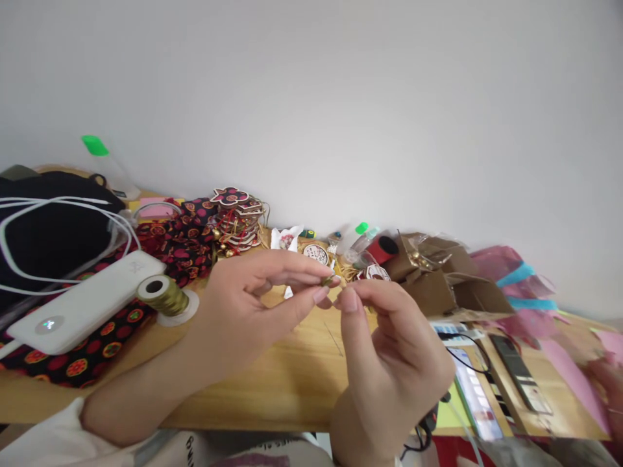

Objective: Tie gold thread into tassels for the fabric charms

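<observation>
My left hand (263, 288) is raised over the table, with thumb and fingers pinched on a small gold-coloured piece (330, 281), too small to name. Opposite it, my right hand (389, 353) is closed, thumb against forefinger, its tips almost meeting the left ones. Whatever is between those right fingertips is hidden. A thin needle-like piece (334, 339) appears below the hands. Left of my left wrist stands a spool of olive-gold thread (168, 299).
A white power bank (92, 298) lies on patterned dark fabric (111, 340). Behind my hands are stacked ornaments (238, 220) and a round tag (316, 253). To the right sit an open cardboard box (445, 282), phones (474, 392) and another person's hand (607, 379).
</observation>
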Action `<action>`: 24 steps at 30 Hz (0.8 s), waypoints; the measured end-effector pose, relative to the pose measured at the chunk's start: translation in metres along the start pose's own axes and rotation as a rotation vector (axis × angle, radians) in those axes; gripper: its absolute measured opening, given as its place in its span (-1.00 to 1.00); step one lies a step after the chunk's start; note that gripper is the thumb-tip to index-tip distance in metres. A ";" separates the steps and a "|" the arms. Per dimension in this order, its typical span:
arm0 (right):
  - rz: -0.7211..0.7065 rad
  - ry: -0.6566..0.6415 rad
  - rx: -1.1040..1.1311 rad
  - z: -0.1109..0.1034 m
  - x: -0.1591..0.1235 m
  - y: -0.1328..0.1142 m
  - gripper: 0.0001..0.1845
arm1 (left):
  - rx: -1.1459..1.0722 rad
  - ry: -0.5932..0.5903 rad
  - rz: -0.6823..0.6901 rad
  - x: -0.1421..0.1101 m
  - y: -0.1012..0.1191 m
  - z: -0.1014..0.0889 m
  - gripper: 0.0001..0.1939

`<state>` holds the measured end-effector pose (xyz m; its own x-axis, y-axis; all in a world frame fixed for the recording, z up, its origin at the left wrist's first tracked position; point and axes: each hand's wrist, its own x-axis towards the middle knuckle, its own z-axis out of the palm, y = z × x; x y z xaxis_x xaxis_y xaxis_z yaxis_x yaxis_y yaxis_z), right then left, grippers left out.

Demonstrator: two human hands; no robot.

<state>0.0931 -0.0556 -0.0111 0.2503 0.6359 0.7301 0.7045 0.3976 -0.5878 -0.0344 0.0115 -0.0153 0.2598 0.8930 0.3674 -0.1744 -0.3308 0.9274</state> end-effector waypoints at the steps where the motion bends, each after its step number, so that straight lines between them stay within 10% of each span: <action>1: -0.013 -0.003 -0.024 0.001 0.000 0.000 -0.82 | 0.002 -0.004 0.005 0.000 0.000 0.000 -0.75; 24: -0.123 -0.078 -0.147 -0.003 -0.001 0.005 -0.81 | 0.074 -0.001 0.029 -0.002 -0.002 -0.001 -0.76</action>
<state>0.0980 -0.0561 -0.0138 0.1081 0.6398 0.7609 0.8176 0.3781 -0.4341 -0.0356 0.0113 -0.0179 0.2562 0.8827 0.3940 -0.1111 -0.3780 0.9191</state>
